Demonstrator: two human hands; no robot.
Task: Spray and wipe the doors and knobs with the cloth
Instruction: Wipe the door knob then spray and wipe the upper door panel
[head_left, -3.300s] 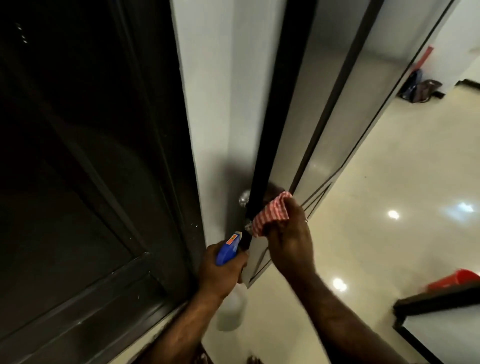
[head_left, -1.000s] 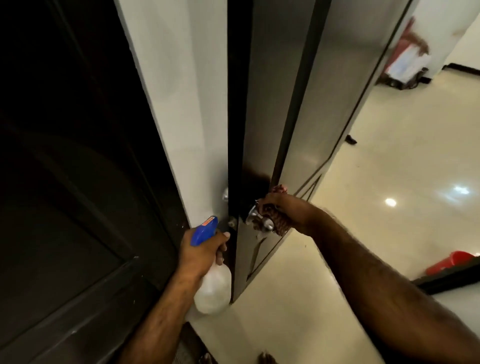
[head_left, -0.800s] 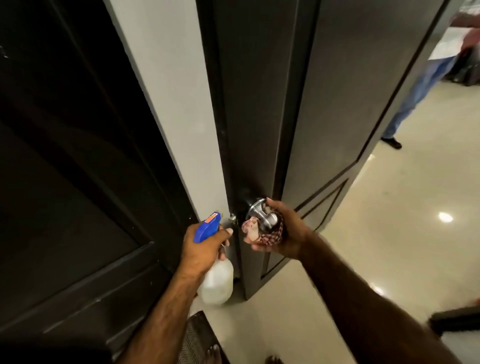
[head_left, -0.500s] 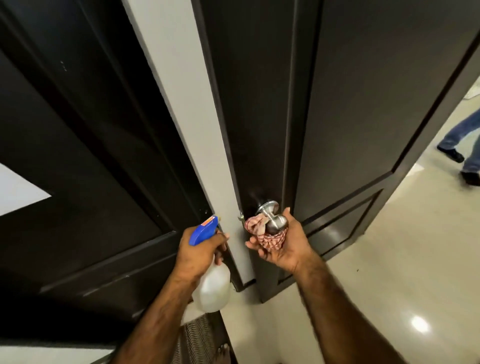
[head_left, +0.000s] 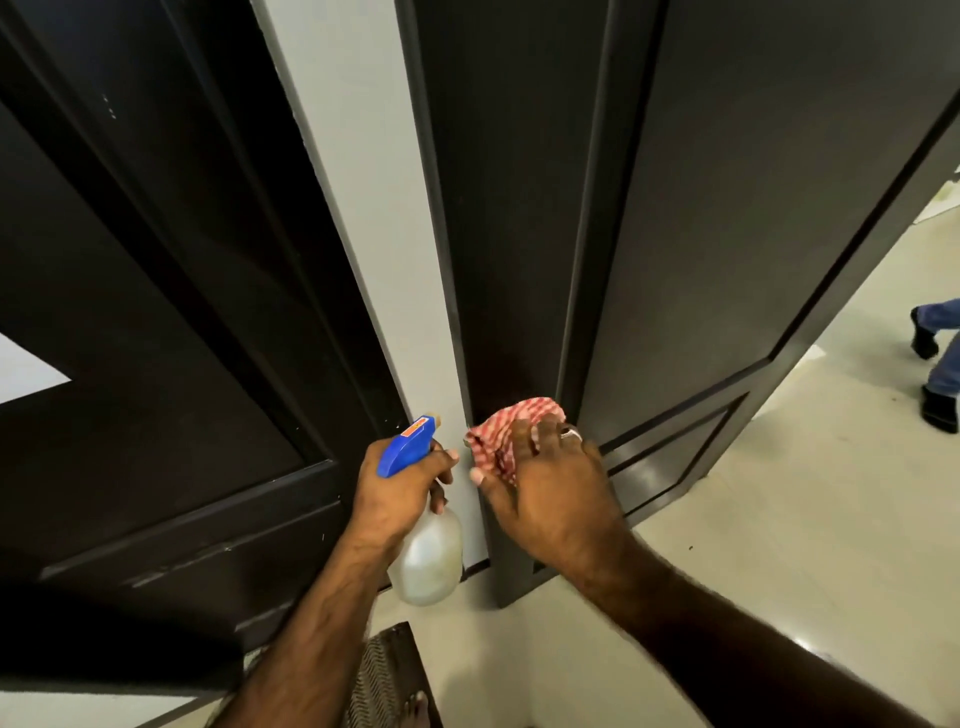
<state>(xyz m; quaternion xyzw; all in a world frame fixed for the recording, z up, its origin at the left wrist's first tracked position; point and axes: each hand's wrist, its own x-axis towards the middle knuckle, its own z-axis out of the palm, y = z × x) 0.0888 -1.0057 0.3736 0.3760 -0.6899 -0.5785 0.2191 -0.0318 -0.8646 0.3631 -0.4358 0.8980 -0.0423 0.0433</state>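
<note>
A: Cloth (head_left: 511, 423) – red-and-white check, bunched against the dark door (head_left: 727, 234), at about 6 o'clock on its face, near the latch edge. The knob isn't visible; presumably it sits under the cloth.

B: Grip?

A: Right hand (head_left: 550, 483) spread over the cloth, fingers fairly straight, pressing it to the door rather than clenching it. Left hand (head_left: 397, 483) curled round the neck of the spray bottle (head_left: 426, 556), at 9 o'clock from the cloth; blue nozzle up, pale body hanging below.

B: Handling?

A: Cloth likely light and limp, best bunched in the palm so it doesn't slide off a smooth knob. Bottle looks like light plastic; the neck hold suits the trigger.

B: Surroundings?

A: Pale wall strip (head_left: 374, 260) between this door and a second dark door (head_left: 156, 312) at 9 o'clock. A passer-by's legs (head_left: 940, 353) at 3 o'clock on the glossy floor (head_left: 779, 571)
</note>
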